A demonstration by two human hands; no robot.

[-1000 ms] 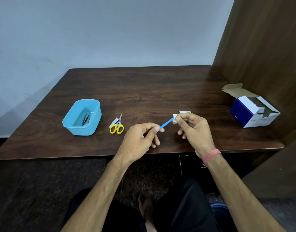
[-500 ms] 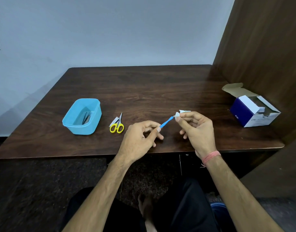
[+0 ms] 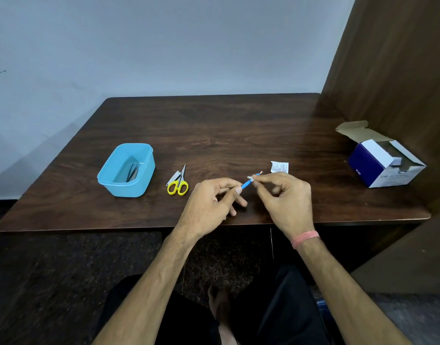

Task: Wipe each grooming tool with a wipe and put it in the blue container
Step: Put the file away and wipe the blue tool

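My left hand [image 3: 211, 205] pinches the near end of a thin blue grooming tool [image 3: 246, 185] over the table's front edge. My right hand [image 3: 283, 197] pinches a small white wipe [image 3: 250, 178] round the tool's middle; the tool's far tip pokes out past my fingers. The blue container [image 3: 126, 170] stands to the left with a few dark metal tools inside. Yellow-handled scissors [image 3: 178, 184] lie between the container and my left hand, with a small nail clipper beside them.
A torn white wipe sachet [image 3: 279, 167] lies on the dark wooden table [image 3: 214, 130] just behind my right hand. An open blue-and-white box [image 3: 383, 163] sits at the right, against a wooden side panel [image 3: 393, 70].
My right hand has slid the wipe down the blue tool toward my left hand, so the far tip and the sachet on the table now show.
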